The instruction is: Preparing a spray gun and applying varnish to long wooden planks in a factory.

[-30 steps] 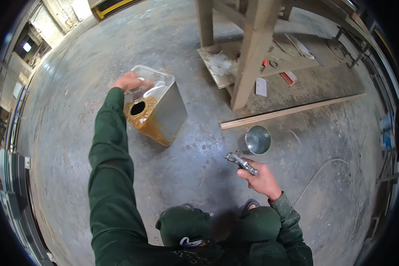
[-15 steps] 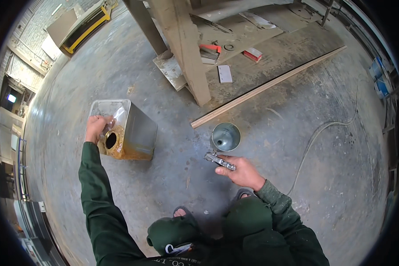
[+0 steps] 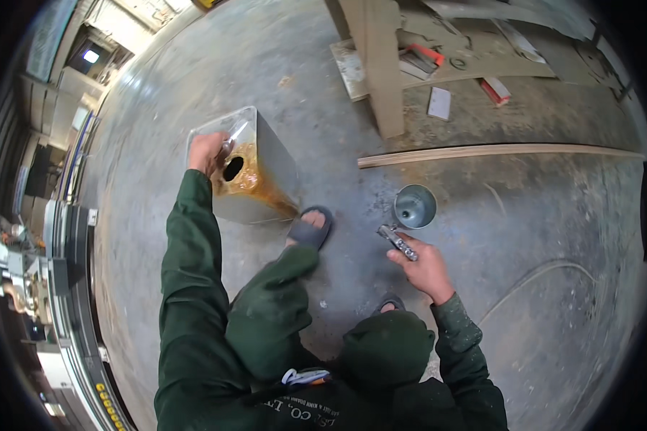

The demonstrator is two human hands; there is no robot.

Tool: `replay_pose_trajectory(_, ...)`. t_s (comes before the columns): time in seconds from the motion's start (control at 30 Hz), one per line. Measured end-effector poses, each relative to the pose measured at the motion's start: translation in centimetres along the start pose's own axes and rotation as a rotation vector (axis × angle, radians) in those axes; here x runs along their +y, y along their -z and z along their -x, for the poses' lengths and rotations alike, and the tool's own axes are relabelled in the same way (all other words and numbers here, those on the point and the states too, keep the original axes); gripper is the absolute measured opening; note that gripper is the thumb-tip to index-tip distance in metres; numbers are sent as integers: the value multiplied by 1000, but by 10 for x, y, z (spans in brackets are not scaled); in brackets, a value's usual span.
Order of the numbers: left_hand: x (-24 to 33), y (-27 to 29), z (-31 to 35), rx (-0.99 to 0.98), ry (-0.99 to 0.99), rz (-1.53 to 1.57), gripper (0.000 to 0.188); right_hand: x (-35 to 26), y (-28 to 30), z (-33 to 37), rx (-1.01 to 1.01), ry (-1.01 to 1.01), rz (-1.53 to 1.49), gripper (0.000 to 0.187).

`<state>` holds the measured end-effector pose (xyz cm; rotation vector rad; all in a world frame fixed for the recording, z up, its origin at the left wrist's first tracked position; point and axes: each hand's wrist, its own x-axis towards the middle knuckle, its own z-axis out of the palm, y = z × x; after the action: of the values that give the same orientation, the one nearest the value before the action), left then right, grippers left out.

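My left hand is closed around the top handle of a large square metal can on the floor at left. Amber, sticky residue coats the can around its dark round opening and runs down one corner. Whether the can's base is fully on the floor cannot be made out. Toward the right, my right hand is wrapped around a metal spray gun. The gun's open, round metal cup faces up; a small hole shows at its bottom, and I see no liquid in it.
My left foot in a grey slipper is close beside the can. Beyond the cup lies a long wooden strip. A wooden stand, a white card and a red-and-white box are farther off. A pale hose curves across the floor at right.
My view has turned and shifted left. My left foot has come forward beside the can. Both hands keep their holds on the can's handle and the spray gun.
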<state>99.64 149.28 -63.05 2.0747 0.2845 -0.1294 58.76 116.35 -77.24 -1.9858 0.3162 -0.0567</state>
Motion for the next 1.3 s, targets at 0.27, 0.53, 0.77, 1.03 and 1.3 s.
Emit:
replay_pose_trajectory(0.27, 9, 27, 58, -123, 229, 73, 25, -20, -5, -32, -100, -17, 56, 47)
replay_pose_trajectory(0.53, 24, 20, 117, -348, 343, 339, 28, -6, -37, -53, -150, 141, 219, 47)
replay_pose_trajectory(0.77, 32, -35, 167, -354, 406, 475, 34, 32, -52, -52, -185, 126, 307, 45)
replay_pose_trajectory(1.03, 40, -50, 181, -436, 385, 403, 35, 53, -68, -57, -231, 50, 332, 44)
replay_pose_trajectory(1.3, 39, -61, 198, -468, 335, 410, 31, 45, -85, -69, -242, 95, 229, 42)
